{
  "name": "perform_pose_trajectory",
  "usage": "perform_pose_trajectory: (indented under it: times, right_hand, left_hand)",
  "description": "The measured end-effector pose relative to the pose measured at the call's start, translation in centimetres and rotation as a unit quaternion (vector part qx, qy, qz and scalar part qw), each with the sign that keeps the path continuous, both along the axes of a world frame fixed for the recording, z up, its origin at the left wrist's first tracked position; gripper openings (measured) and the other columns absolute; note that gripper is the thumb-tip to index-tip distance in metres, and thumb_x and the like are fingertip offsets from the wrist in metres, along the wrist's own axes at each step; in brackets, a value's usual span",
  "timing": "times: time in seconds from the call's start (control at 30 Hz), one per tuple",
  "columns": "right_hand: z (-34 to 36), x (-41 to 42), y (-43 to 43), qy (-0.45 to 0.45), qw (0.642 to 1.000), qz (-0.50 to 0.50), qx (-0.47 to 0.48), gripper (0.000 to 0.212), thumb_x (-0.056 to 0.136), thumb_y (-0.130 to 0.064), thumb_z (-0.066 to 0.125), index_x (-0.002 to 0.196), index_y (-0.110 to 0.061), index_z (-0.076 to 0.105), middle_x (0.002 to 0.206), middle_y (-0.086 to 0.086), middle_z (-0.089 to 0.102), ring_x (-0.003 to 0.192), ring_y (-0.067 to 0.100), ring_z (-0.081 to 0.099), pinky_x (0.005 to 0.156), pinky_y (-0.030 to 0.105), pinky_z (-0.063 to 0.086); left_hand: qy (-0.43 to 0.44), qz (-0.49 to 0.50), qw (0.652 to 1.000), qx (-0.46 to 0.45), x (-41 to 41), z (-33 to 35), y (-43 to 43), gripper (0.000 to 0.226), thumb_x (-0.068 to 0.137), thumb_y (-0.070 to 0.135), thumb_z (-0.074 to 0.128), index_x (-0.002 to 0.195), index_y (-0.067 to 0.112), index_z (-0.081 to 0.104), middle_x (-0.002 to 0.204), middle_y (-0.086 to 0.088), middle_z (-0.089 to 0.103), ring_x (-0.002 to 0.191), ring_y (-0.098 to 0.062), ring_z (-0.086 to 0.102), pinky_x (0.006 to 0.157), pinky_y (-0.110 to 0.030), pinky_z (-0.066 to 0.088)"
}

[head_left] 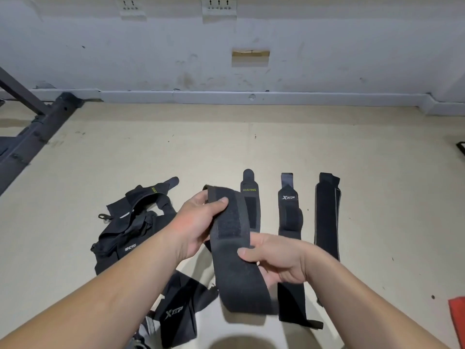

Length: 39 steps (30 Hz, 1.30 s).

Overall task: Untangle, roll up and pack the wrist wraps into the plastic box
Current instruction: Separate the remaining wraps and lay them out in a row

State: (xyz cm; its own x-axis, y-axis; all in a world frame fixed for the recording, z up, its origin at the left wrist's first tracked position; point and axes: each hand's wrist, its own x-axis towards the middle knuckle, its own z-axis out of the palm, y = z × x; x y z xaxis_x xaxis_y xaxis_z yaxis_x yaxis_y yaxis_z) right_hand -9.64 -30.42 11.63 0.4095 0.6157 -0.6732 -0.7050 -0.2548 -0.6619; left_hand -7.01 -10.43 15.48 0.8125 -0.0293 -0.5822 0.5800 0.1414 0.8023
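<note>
my left hand (198,220) grips the far end of the wrap (234,273), my right hand (279,260) pinches midway. its length runs away from me.

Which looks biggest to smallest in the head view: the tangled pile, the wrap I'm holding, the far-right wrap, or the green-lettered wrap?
1. tangled pile and held wrap: about alike, and the held one is nearer the camera
2. far-right wrap
3. green-lettered wrap, partly hidden

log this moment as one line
step: untangle | left hand: grips held wrap, top | right hand: pinches it mid-length | floor: three wraps laid straight, tangled pile at left | box: not seen
</note>
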Motion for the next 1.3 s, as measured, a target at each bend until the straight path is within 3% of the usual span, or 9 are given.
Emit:
perform_pose_trajectory:
  times: [0.1,0.23,0.47,0.63,0.73,0.87,1.0,1.17,1.3]
  right_hand:
    - [-1.0,-0.4,0.0,0.012,0.999,0.037,0.006,0.055,0.101,-0.038,0.066,0.142,-0.004,0.054,0.136,0.018,0.069,0.123,0.038,0.069,0.097,0.064,0.057]
    - [-2.0,-0.5,0.7,0.011,0.992,-0.109,0.065,0.049,0.098,-0.048,0.068,0.138,-0.018,0.065,0.141,0.016,0.067,0.129,0.035,0.065,0.104,0.058,0.055]
    - [-6.9,-0.6,3.3,-0.035,0.957,-0.249,-0.148,0.032,0.102,-0.040,0.048,0.098,-0.011,0.059,0.087,0.014,0.065,0.075,0.034,0.058,0.072,0.038,0.051]
    - [-12.0,0.7,2.2,-0.220,0.919,-0.038,-0.326,0.017,0.098,-0.022,0.047,0.082,-0.018,0.052,0.084,-0.004,0.056,0.073,0.016,0.048,0.070,0.032,0.042]
    - [-14.6,2.7,2.4,-0.275,0.871,0.119,-0.390,0.009,0.092,-0.020,0.045,0.084,-0.023,0.048,0.100,-0.002,0.055,0.090,0.019,0.054,0.072,0.038,0.049]
    - [-18.1,4.2,2.8,-0.334,0.801,0.270,-0.418,0.020,0.102,-0.032,0.051,0.119,-0.021,0.052,0.131,-0.001,0.044,0.128,0.021,0.041,0.088,0.038,0.050]
    - [-20.4,4.1,1.6,-0.356,0.766,0.313,-0.435,0.057,0.105,-0.038,0.053,0.156,-0.022,0.034,0.145,-0.002,0.042,0.131,0.025,0.046,0.093,0.041,0.053]
    - [-20.9,4.5,-0.1,-0.288,0.815,0.291,-0.411,0.078,0.103,-0.040,0.054,0.168,-0.024,0.012,0.152,-0.001,0.037,0.136,0.027,0.046,0.099,0.042,0.051]
    - [-21.2,6.9,-0.2,-0.253,0.890,0.020,-0.379,0.052,0.099,-0.022,0.057,0.150,-0.023,0.048,0.135,-0.005,0.059,0.120,0.018,0.061,0.094,0.028,0.052]
  left_hand:
    - [0.018,-0.004,1.000,0.013,-0.6,-1.4,1.1,0.028,0.104,0.003,0.061,0.124,0.019,0.071,0.118,-0.014,0.078,0.100,-0.029,0.077,0.099,-0.051,0.060]
    - [0.018,-0.050,0.998,0.014,-1.4,-3.1,1.5,0.049,0.103,-0.007,0.053,0.133,0.029,0.066,0.121,-0.011,0.078,0.112,-0.034,0.075,0.099,-0.051,0.059]
    - [0.075,-0.065,0.992,0.081,-1.3,-6.3,2.8,0.068,0.098,-0.011,0.052,0.134,0.046,0.062,0.116,-0.003,0.080,0.111,-0.032,0.075,0.099,-0.051,0.059]
    - [0.142,-0.060,0.987,0.049,1.0,-9.8,3.3,0.047,0.094,-0.015,0.046,0.126,0.014,0.065,0.124,-0.022,0.073,0.099,-0.032,0.073,0.083,-0.041,0.060]
    - [0.132,-0.052,0.989,0.034,3.8,-11.4,2.3,0.058,0.094,-0.018,0.045,0.131,0.021,0.064,0.122,-0.017,0.073,0.104,-0.033,0.073,0.086,-0.045,0.063]
    - [0.101,-0.071,0.987,0.099,7.8,-14.1,1.2,0.058,0.093,-0.012,0.047,0.126,0.032,0.063,0.113,-0.008,0.075,0.101,-0.031,0.075,0.081,-0.038,0.060]
    - [0.106,-0.081,0.982,0.132,10.3,-17.8,0.4,0.042,0.092,-0.005,0.050,0.117,0.026,0.065,0.104,-0.009,0.076,0.091,-0.030,0.073,0.077,-0.038,0.057]
    - [0.085,-0.070,0.983,0.148,12.4,-20.9,-1.1,0.038,0.096,-0.002,0.053,0.117,0.027,0.066,0.109,-0.009,0.074,0.100,-0.030,0.071,0.093,-0.045,0.059]
    - [0.051,-0.066,0.987,0.136,14.4,-22.3,-1.9,0.037,0.098,0.001,0.055,0.117,0.029,0.068,0.110,-0.009,0.077,0.106,-0.033,0.073,0.096,-0.049,0.059]
